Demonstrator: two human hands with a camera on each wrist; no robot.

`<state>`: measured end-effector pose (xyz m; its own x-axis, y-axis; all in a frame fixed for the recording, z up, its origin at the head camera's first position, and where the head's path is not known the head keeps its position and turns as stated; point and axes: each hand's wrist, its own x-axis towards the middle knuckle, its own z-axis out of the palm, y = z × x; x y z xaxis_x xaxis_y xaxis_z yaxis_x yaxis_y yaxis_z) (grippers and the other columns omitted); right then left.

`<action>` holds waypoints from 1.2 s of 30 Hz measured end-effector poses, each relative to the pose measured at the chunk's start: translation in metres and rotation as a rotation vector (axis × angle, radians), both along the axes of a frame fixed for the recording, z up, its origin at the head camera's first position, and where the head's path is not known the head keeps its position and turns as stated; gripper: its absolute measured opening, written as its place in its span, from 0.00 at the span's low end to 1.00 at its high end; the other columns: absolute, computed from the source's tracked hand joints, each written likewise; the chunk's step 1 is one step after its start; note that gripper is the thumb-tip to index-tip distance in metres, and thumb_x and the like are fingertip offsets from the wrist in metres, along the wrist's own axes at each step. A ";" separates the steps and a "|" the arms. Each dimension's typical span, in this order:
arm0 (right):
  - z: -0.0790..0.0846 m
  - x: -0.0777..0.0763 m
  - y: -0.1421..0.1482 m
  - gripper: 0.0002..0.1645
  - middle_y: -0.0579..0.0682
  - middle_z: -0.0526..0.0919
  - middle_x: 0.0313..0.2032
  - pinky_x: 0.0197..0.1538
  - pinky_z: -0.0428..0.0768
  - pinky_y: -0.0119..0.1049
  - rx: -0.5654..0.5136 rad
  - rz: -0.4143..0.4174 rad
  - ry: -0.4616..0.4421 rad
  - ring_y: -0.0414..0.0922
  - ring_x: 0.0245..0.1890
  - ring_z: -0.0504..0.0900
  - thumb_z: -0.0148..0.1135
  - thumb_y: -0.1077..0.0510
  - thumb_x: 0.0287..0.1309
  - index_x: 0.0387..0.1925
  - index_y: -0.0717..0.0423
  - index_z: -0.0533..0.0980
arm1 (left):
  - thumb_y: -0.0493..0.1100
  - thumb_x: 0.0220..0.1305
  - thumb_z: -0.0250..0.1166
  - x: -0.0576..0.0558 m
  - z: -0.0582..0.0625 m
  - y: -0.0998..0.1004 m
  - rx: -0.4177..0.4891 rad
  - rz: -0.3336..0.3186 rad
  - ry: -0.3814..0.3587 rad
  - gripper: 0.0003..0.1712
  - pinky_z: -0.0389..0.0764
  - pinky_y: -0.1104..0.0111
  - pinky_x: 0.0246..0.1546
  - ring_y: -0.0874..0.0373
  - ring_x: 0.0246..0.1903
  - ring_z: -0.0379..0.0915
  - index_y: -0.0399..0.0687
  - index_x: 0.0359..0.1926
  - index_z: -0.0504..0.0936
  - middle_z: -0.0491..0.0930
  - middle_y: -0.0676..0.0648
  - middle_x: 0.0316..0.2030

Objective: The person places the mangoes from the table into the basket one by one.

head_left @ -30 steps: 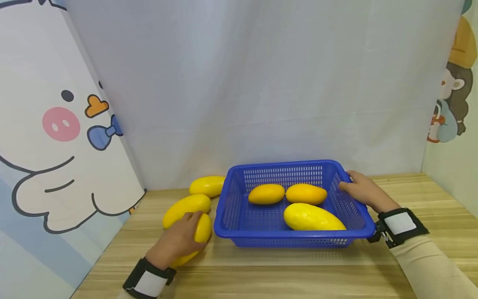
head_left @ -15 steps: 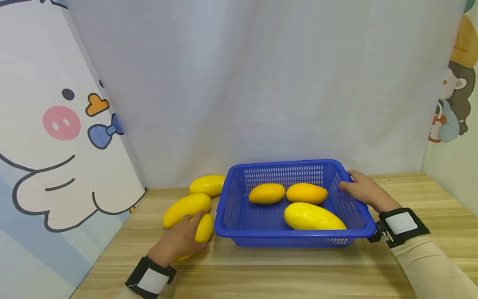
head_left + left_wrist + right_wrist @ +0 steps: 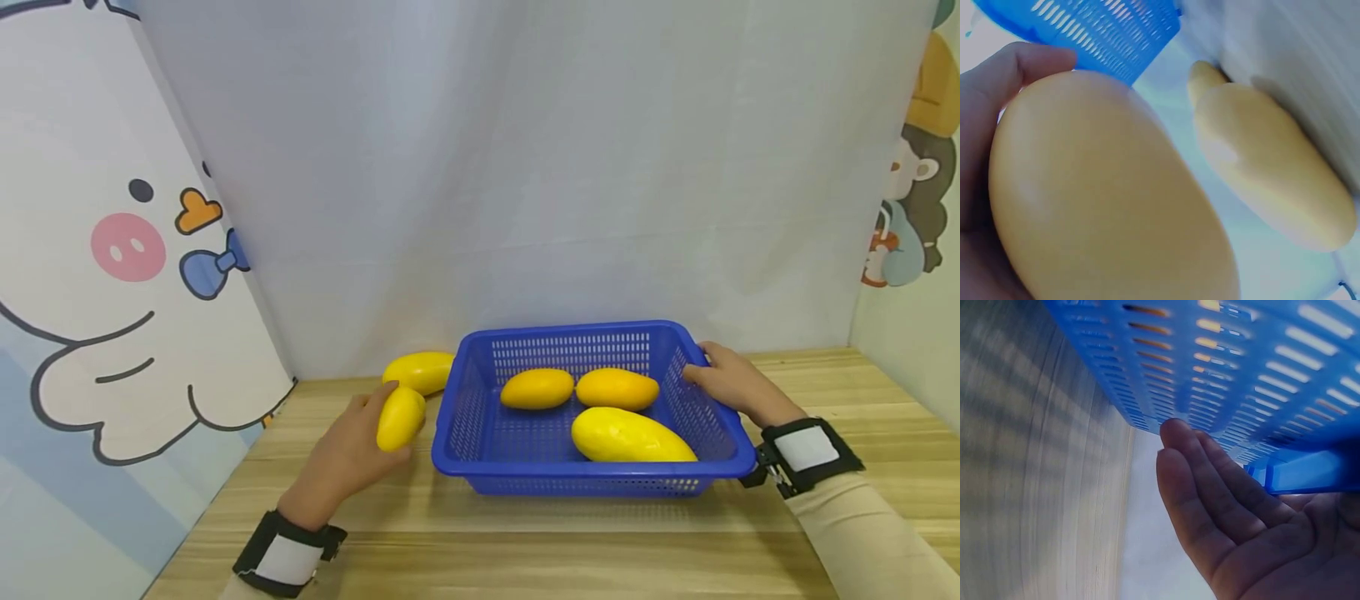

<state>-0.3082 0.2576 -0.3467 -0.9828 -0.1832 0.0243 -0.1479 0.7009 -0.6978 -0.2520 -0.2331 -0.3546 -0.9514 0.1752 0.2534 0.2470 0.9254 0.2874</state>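
Note:
My left hand (image 3: 348, 454) grips a smooth yellow mango (image 3: 401, 418) left of the blue plastic basket (image 3: 600, 468). In the left wrist view the held mango (image 3: 1110, 194) fills much of the frame, with fingers curled along its side. Another yellow mango (image 3: 416, 371) lies just behind it by the basket's left wall. The left wrist view shows a large mango (image 3: 1272, 162) on the table, with the tip of one more beyond. My right hand (image 3: 738, 385) holds the basket's right rim, thumb over the edge and fingers (image 3: 1194, 487) against the slotted outer wall.
Inside the basket lie two orange-yellow mangoes (image 3: 537, 389) (image 3: 617, 389) and a larger, brighter yellow oblong fruit (image 3: 630, 436). The wooden table (image 3: 525, 550) ends at a white cloth backdrop (image 3: 562, 183). A cartoon-printed panel (image 3: 97, 333) borders the left side.
My left hand has raised the mango off the table and turned it, moving up and slightly back toward the other mangoes. The right hand and the basket have stayed in place.

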 end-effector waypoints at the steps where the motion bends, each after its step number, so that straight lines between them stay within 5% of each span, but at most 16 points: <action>1: 0.000 0.000 0.000 0.38 0.75 0.66 0.53 0.41 0.77 0.49 -0.002 0.002 0.000 0.58 0.43 0.76 0.44 0.50 0.65 0.62 0.77 0.50 | 0.56 0.46 0.64 0.001 0.003 0.000 0.010 0.001 0.015 0.48 0.74 0.54 0.36 0.49 0.38 0.70 0.54 0.68 0.55 0.68 0.36 0.51; 11: -0.003 -0.001 -0.003 0.38 0.76 0.66 0.52 0.40 0.78 0.48 0.028 -0.011 -0.004 0.58 0.41 0.77 0.44 0.50 0.64 0.62 0.78 0.50 | 0.58 0.48 0.64 0.007 0.015 -0.003 0.012 0.009 0.110 0.48 0.74 0.52 0.38 0.48 0.42 0.70 0.52 0.69 0.56 0.68 0.37 0.54; 18: -0.002 -0.001 -0.005 0.39 0.75 0.65 0.54 0.42 0.77 0.50 0.013 -0.012 -0.005 0.60 0.44 0.75 0.44 0.49 0.64 0.63 0.76 0.49 | 0.60 0.47 0.66 0.013 0.025 0.002 0.032 -0.023 0.257 0.50 0.75 0.53 0.36 0.50 0.44 0.70 0.57 0.69 0.56 0.67 0.40 0.57; 24: -0.002 0.000 -0.004 0.38 0.76 0.66 0.53 0.42 0.76 0.51 0.033 -0.008 0.014 0.61 0.44 0.75 0.45 0.50 0.64 0.62 0.77 0.50 | 0.58 0.45 0.66 0.018 0.036 0.018 0.072 -0.076 0.376 0.50 0.75 0.60 0.29 0.54 0.39 0.69 0.63 0.69 0.55 0.66 0.44 0.58; 36: -0.001 0.001 -0.001 0.38 0.75 0.65 0.55 0.43 0.76 0.52 0.023 -0.012 0.005 0.62 0.46 0.73 0.44 0.50 0.64 0.63 0.76 0.50 | 0.58 0.43 0.68 0.024 0.052 0.050 0.105 -0.157 0.446 0.52 0.72 0.67 0.25 0.57 0.32 0.68 0.69 0.69 0.53 0.67 0.48 0.57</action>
<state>-0.3076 0.2562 -0.3476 -0.9848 -0.1718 0.0252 -0.1428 0.7186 -0.6806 -0.2277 -0.1826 -0.3026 -0.7102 0.2593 0.6545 0.5016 0.8387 0.2120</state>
